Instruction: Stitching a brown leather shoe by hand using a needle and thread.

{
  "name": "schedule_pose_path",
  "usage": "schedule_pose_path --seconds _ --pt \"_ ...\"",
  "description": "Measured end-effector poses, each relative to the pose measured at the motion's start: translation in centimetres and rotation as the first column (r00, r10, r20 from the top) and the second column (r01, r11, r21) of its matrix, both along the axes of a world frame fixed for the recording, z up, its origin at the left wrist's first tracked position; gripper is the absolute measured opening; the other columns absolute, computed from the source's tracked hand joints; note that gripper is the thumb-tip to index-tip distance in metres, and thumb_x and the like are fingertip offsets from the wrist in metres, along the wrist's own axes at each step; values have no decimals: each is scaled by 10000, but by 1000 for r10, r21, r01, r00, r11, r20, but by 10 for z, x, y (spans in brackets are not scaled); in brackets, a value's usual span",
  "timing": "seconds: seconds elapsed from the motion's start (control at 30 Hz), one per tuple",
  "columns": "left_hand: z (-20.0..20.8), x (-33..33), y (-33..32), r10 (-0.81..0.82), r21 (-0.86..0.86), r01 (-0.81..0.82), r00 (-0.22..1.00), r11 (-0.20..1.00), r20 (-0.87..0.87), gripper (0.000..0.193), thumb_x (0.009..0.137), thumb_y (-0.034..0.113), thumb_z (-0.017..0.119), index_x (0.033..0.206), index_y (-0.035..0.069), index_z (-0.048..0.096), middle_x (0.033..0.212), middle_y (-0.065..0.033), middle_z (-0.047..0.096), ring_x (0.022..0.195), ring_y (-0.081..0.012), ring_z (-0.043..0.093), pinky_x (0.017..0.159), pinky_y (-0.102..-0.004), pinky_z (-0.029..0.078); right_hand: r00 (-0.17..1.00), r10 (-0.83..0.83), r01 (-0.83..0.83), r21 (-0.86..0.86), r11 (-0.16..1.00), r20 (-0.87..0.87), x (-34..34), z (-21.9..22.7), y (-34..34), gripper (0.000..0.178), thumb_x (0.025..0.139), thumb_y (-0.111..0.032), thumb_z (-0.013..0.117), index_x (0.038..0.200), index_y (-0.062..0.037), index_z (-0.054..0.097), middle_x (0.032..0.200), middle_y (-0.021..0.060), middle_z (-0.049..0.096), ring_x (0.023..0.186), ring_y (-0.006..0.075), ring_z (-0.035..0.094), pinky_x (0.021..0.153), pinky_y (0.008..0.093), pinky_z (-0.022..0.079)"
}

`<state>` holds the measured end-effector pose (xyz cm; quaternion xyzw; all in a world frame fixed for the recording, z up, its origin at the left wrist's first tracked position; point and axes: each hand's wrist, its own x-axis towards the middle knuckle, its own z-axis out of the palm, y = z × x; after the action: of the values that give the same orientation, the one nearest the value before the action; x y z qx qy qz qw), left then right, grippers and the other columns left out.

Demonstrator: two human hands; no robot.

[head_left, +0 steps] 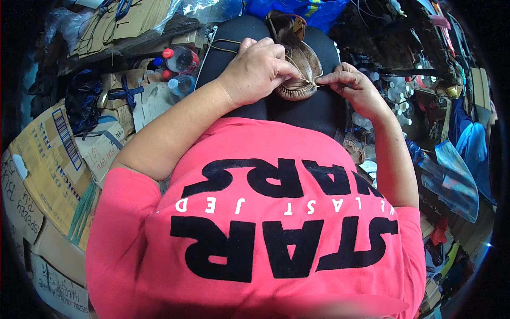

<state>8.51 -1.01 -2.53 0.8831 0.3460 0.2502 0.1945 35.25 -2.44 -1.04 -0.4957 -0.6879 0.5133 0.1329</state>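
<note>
A brown leather moccasin shoe rests across my dark-trousered thighs, its rounded toe with a gathered, puckered seam turned toward my body. My left hand comes over its left side, thumb and forefinger pinched close to the seam. From under that hand a thin brown cord loops out to the left, and more of it lies along the shoe. At the right edge of the toe, my right hand has its thumb and forefinger pressed together by the seam. Whatever sits between those right fingertips is too small to make out.
To the left lie plastic bottles, shoe boxes and flattened cardboard. A blue bag is beyond my knees. More small bottles and a blue plastic sheet crowd the right side.
</note>
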Motion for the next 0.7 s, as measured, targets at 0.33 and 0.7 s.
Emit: schedule_pose_path --seconds 0.33,0.7 --pt "-11 11 6 -50 -47 54 995 997 81 132 748 154 701 868 205 722 744 7 535 835 -194 532 779 -357 361 997 -15 17 24 1000 -71 -1 -3 0 427 743 128 582 1043 -137 731 744 -11 450 771 124 468 771 227 419" --pt "1 10 14 -191 93 190 982 977 7 157 735 112 686 863 203 705 788 19 541 847 -195 541 763 -356 384 1000 21 -21 116 993 0 -3 3 -4 400 772 101 602 1054 -153 728 747 -17 456 771 115 486 756 228 438"
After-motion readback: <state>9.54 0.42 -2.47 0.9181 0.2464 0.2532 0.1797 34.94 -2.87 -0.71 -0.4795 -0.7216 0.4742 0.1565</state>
